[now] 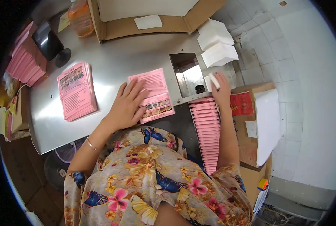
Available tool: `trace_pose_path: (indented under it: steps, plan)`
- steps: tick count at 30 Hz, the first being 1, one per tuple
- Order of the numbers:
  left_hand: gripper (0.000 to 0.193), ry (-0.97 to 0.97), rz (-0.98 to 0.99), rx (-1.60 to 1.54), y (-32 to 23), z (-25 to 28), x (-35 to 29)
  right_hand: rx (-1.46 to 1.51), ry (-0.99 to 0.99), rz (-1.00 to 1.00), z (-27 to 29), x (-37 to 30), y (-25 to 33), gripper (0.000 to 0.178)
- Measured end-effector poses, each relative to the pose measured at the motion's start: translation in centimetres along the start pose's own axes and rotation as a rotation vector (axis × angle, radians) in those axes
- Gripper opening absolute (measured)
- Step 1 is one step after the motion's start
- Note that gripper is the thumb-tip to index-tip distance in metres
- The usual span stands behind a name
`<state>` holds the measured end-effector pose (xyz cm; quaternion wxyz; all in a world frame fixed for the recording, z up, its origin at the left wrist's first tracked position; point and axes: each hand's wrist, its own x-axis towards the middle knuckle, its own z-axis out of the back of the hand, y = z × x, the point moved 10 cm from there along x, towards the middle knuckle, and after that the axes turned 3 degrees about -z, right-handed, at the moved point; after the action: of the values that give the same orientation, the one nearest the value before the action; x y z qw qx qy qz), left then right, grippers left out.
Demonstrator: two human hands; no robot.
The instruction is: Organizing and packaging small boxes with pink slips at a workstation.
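My left hand (127, 107) lies with its fingers spread over an opened-out pink printed sheet (158, 96) at the table's front edge. The sheet has a fold across its middle and small food pictures on its near half. At the right, my right hand (221, 90) is closed on a small white folded paper (214, 81), beside the end of a metal slot in the table (187, 73). Below that hand a long row of pink packets (206, 132) stands packed in a narrow channel, close to my right forearm.
A stack of pink printed sheets (76, 92) lies left on the metal table (115, 52); more pink stacks (27, 60) stand behind it near a phone on a stand (47, 39). White paper stacks (220, 54), a cardboard box (145, 32) and an orange bottle (80, 20) are at the back.
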<state>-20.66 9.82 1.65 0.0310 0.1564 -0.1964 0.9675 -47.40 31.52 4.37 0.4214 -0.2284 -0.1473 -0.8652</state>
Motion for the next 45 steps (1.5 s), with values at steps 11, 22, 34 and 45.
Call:
trace_pose_path:
  steps: [11, 22, 34, 45]
  plan:
    - [0.062, -0.047, -0.041, -0.050, -0.9, -2.4, 5.4, 0.459, 0.322, 0.488, -0.8, -2.2, 19.2, 0.041]
    - [0.078, -0.087, 0.036, -0.066, -1.4, -2.1, 6.2, 0.342, 0.372, 0.411, -5.8, -0.1, 17.6, 0.041]
    - [0.066, -0.279, 0.042, -0.095, -0.5, -0.1, 4.9, 0.323, 0.437, 0.285, -8.7, 3.5, 11.7, 0.030]
    - [0.034, -0.267, 0.035, -0.273, 0.1, -0.4, 5.0, 0.043, 0.048, -0.078, 1.2, -0.6, 4.0, 0.034]
